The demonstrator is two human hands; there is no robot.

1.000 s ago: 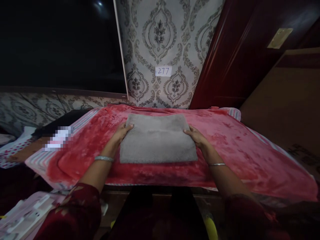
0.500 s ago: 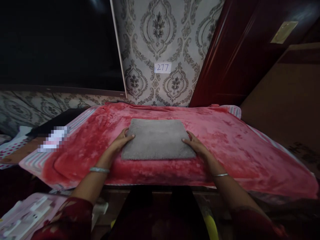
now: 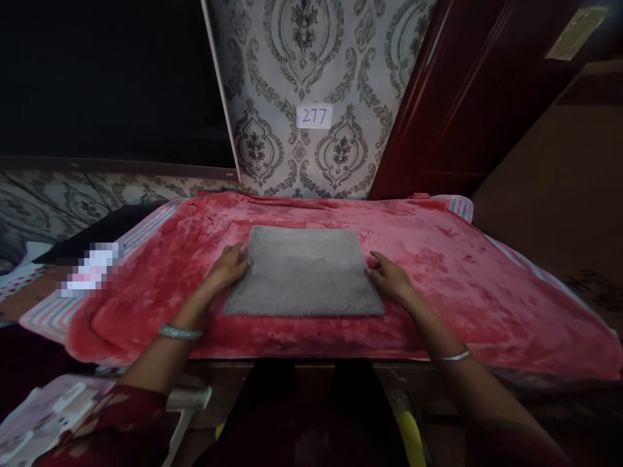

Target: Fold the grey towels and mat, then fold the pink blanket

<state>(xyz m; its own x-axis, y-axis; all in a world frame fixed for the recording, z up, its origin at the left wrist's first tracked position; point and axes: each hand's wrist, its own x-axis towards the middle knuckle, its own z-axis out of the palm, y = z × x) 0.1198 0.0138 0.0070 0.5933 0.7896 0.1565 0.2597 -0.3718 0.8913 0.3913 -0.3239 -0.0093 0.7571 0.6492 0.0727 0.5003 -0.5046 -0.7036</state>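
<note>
A grey, plush-looking cloth (image 3: 304, 272), probably a folded towel, lies flat on a red fuzzy blanket (image 3: 452, 285). Its outline is a wide rectangle, broader toward me. At its left edge rests my left hand (image 3: 230, 266), thumb against the border and fingers spread slightly. My right hand (image 3: 389, 277) is by the opposite edge, its thumb close to the fabric and its fingers apart. Neither hand is closed around the cloth. Whether the fingertips still touch it is hard to tell.
A dark television screen (image 3: 107, 78) stands behind on the left. A numbered paper label (image 3: 314, 116) is on the patterned wall. At right are a dark red door panel (image 3: 462, 97) and a large cardboard box (image 3: 559, 175). A white plastic object (image 3: 53, 415) sits low at left.
Both thumbs have come off the top of the grey cloth, and my hands have moved outward to its sides. The cloth stays flat on the blanket. The view has shifted slightly.
</note>
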